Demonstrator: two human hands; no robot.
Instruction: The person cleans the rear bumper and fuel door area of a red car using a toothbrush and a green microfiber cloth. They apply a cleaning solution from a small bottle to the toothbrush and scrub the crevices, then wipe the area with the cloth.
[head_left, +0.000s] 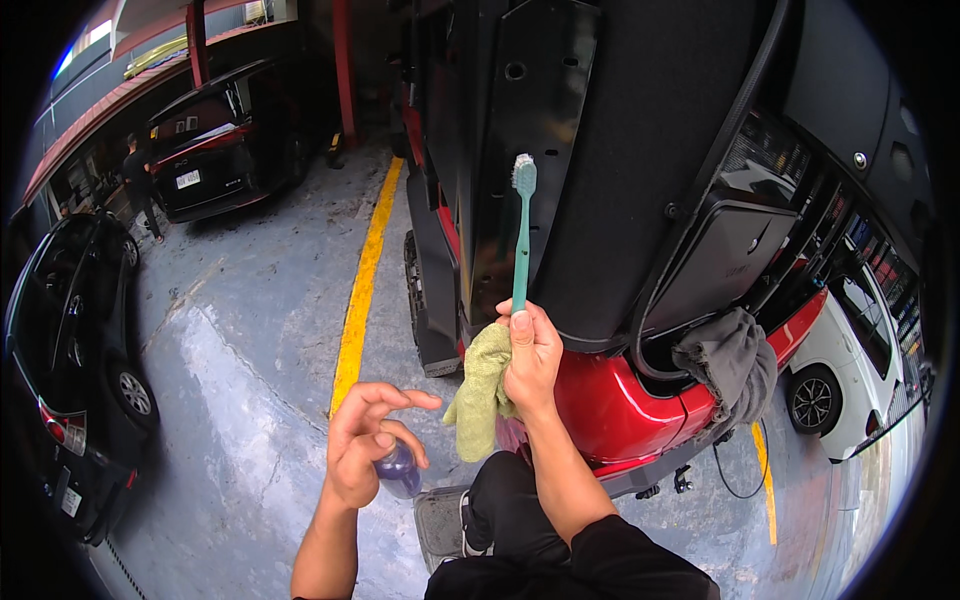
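Note:
My right hand point(530, 362) is closed round the lower handle of a green toothbrush point(522, 240), its bristle head upward with whitish bristles. A yellow-green cloth point(484, 385) is bunched in the same hand and hangs down on its left side. The brush stands out against a dark upright panel point(530, 110) of the vehicle before me. Lower left, my left hand point(368, 440) is curled at the top of a clear bottle of purple liquid point(400, 474), with the index finger stretched out to the right. The hand hides the bottle's top.
Below the panel is a red bumper point(620, 405), with a grey cloth point(732, 362) draped at its right. A grey step point(440, 525) is by my foot. Black cars point(80, 350) stand left, a white car point(850, 350) right. A person point(138, 185) is far left.

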